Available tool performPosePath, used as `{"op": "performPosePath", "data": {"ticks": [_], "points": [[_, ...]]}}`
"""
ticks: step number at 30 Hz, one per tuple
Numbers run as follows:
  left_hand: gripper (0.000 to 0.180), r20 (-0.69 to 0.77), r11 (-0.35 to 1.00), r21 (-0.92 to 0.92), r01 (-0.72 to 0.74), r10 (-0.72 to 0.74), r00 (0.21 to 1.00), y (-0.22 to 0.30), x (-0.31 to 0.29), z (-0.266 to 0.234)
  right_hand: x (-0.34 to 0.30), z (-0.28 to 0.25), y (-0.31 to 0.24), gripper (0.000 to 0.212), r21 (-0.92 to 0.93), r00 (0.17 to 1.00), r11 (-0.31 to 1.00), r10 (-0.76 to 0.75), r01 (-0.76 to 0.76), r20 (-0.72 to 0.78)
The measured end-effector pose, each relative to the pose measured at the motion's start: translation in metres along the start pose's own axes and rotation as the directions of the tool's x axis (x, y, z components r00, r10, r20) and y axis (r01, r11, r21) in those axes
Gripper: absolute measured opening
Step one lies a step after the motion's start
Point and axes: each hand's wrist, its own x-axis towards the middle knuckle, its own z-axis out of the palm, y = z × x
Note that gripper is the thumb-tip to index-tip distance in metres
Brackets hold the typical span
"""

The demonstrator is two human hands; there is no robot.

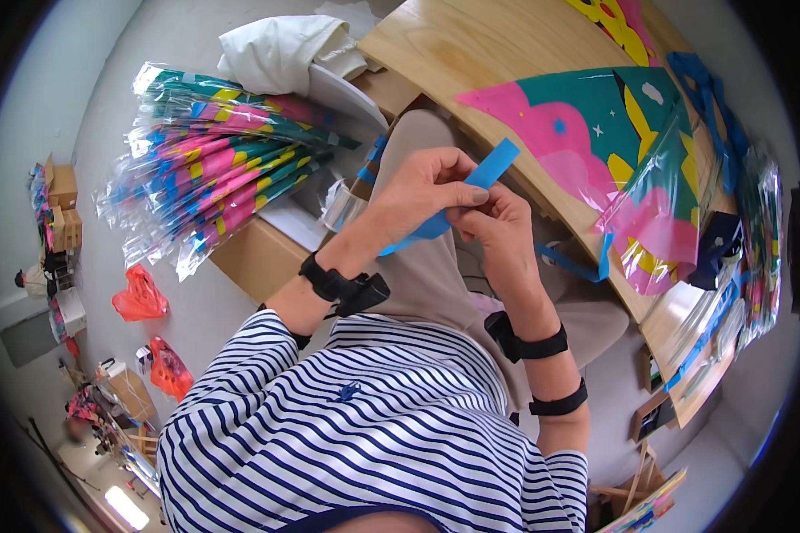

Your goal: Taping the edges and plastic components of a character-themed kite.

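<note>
Left hand and right hand, fingers closed in pinches, hold a blue strip above the lap; a printed sheet lies on the worktop, wrapped bundles at the person's left.

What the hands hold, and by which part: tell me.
A blue strip: the left hand pinches it a little short of its upper end; the right hand is close against it, its exact grip hidden.

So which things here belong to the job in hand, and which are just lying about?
Likely the job's: blue strip, held in left hand and right hand; printed sheet on table.

Probably lying about: two red bags; white cloth.
</note>
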Motion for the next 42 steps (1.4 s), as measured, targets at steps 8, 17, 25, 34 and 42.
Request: {"op": "performPosePath", "data": {"ticks": [8,17,25,34,42], "points": [[0.011,-0.133,0.721,0.561,-0.406,0.563,0.815,-0.005,0.001,0.002,0.000,-0.001,0.011,0.017,-0.005,0.994,1.000,-0.011,0.010,-0.105],[0.023,0.250,-0.016,0.855,-0.519,0.889,0.384,0.010,-0.005,0.002,-0.012,-0.024,-0.006,0.025,0.136,0.994,0.990,0.048,-0.035,-0.096],[0.011,-0.193,0.643,0.696,-0.320,0.597,0.779,-0.004,0.020,-0.009,-0.007,-0.033,-0.004,0.025,-0.080,0.975,0.991,-0.117,0.103,-0.189],[0.015,-0.253,0.716,0.698,0.015,0.227,0.941,-0.011,0.094,-0.050,0.025,-0.046,0.021,0.027,-0.563,0.929,0.823,-0.258,0.067,-0.265],[0.015,-0.361,0.755,0.650,0.088,0.204,0.910,-0.014,0.113,-0.056,0.065,-0.048,0.023,0.048,-0.973,0.832,0.117,-0.544,0.200,0.105]]}}
